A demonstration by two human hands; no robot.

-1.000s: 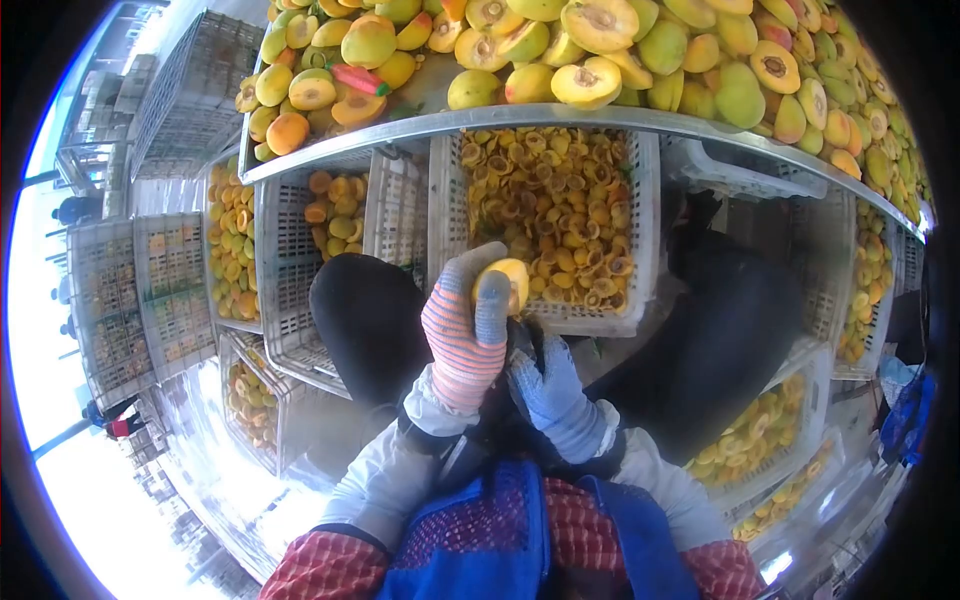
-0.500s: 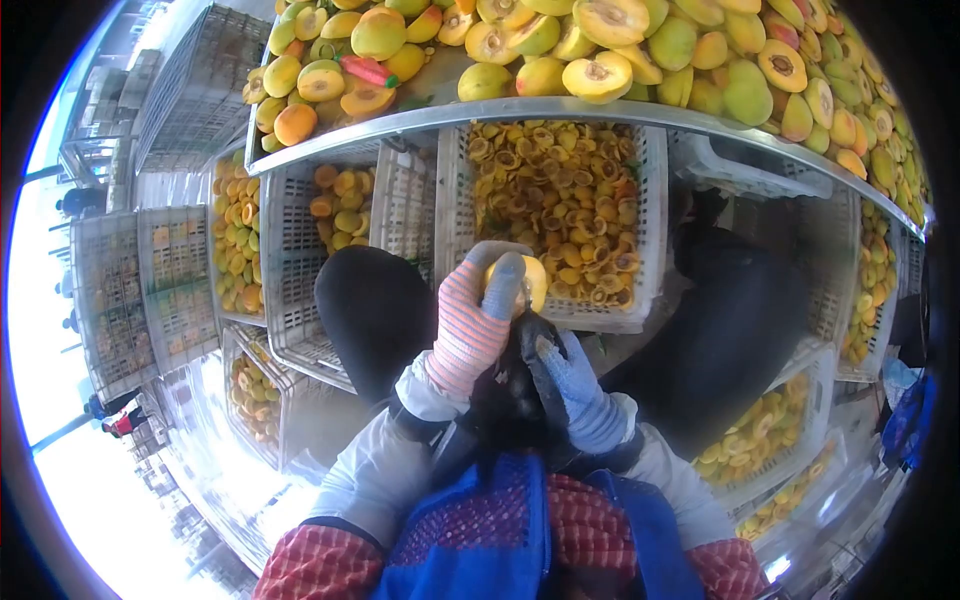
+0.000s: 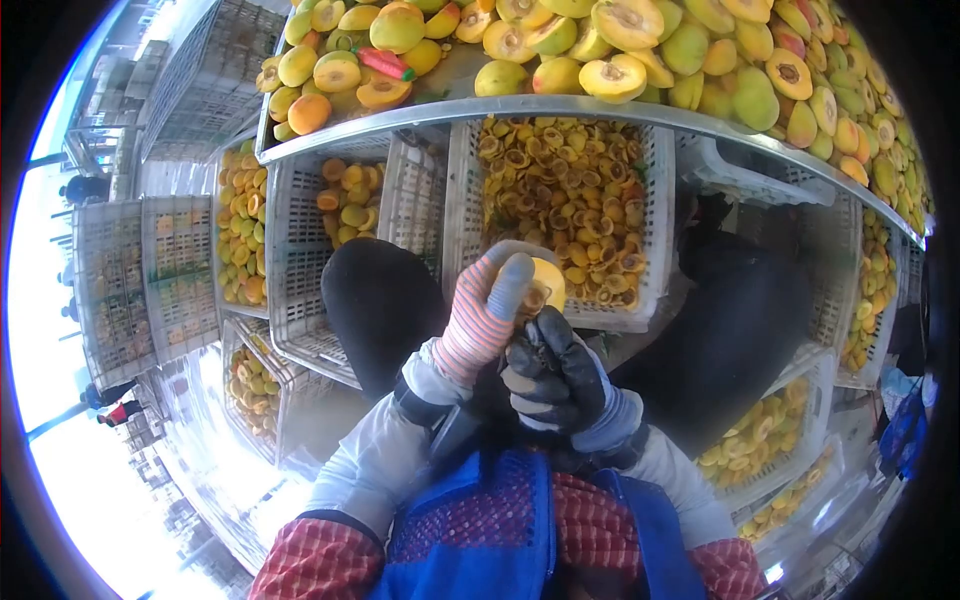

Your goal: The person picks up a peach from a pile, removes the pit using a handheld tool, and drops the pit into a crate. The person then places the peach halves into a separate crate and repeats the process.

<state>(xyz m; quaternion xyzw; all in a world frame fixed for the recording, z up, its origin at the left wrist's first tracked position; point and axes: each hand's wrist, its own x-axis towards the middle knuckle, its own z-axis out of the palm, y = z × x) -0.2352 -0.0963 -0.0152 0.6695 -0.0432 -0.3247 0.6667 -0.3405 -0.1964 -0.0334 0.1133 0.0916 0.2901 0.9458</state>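
Observation:
My left hand (image 3: 490, 305), in a striped pink and grey knit glove, is closed around a yellow peach half (image 3: 551, 280). The cut face with its brown centre is turned toward my other hand. Just below it, my right hand (image 3: 555, 375) wears a black-coated glove with fingers curled tight against the fruit's lower edge. Whatever those fingers grip is hidden. Between my knees and beyond both hands stands a white crate (image 3: 657, 230) of small, hollow-looking peach scraps (image 3: 560, 190).
A metal-edged table (image 3: 450, 112) bears many whole and halved peaches (image 3: 755, 100) and a red-handled object (image 3: 385, 63). Crates of fruit stand at left (image 3: 290, 250) and right (image 3: 790, 480). Stacked crates (image 3: 150, 290) rise at far left. My knees flank the scrap crate.
My right hand has turned, bringing its dark, curled fingers into view under the peach half. My left hand keeps hold of the fruit. The whole view has shifted slightly.

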